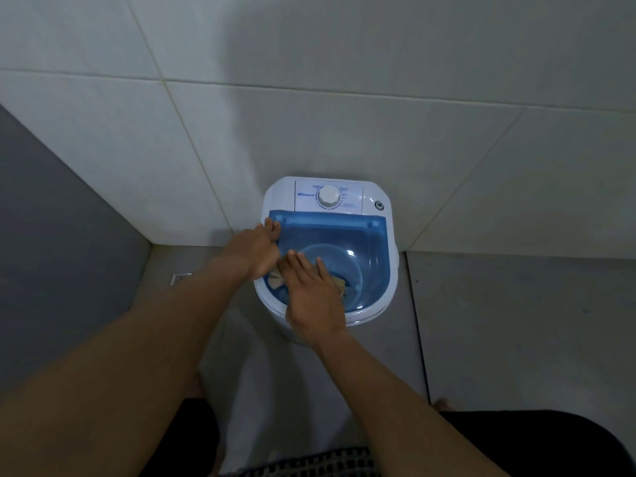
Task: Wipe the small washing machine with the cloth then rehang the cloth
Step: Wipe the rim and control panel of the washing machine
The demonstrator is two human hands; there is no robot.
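Fingers (301, 266) of the right hand (311, 297) are spread straight and pressed flat on the beige cloth (275, 279), which is bunched on the near-left part of the blue lid (364, 242) of the small washing machine (279, 192). Fingers (273, 227) of the left hand (253, 251) are laid nearly straight along the machine's left rim — nothing is gripped. At the machine's far side a white dial (328, 196) is seen, close to the tiled wall (344, 132).
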